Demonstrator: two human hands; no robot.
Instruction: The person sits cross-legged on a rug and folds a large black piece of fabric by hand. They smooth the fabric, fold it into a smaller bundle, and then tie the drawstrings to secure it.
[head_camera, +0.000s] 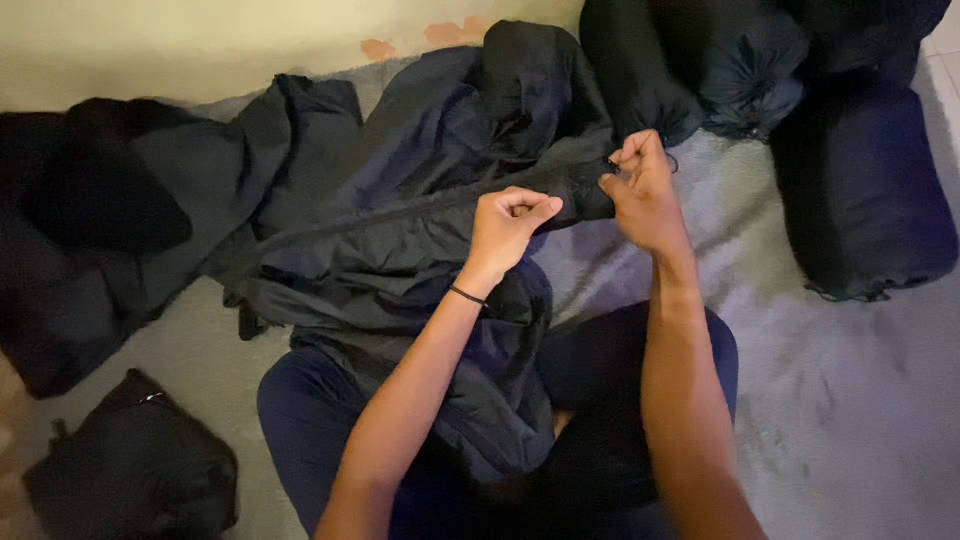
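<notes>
A dark navy padded sleeping bag (400, 210) lies spread over my lap and across the grey carpet. My left hand (508, 226) grips a fold of its fabric along the zipper edge. My right hand (640, 190) pinches the same edge a little further right, fingers closed near what looks like the zipper end. Both hands hold the edge taut between them. A thin black band sits on my left wrist. My crossed legs in dark blue trousers (320, 420) show beneath the fabric.
Rolled dark sleeping bags in drawstring sacks (870, 190) lie at the upper right. More dark fabric (90, 230) is piled at the left, and a small black bag (135, 470) sits at the lower left. A pale wall (200, 40) runs along the top.
</notes>
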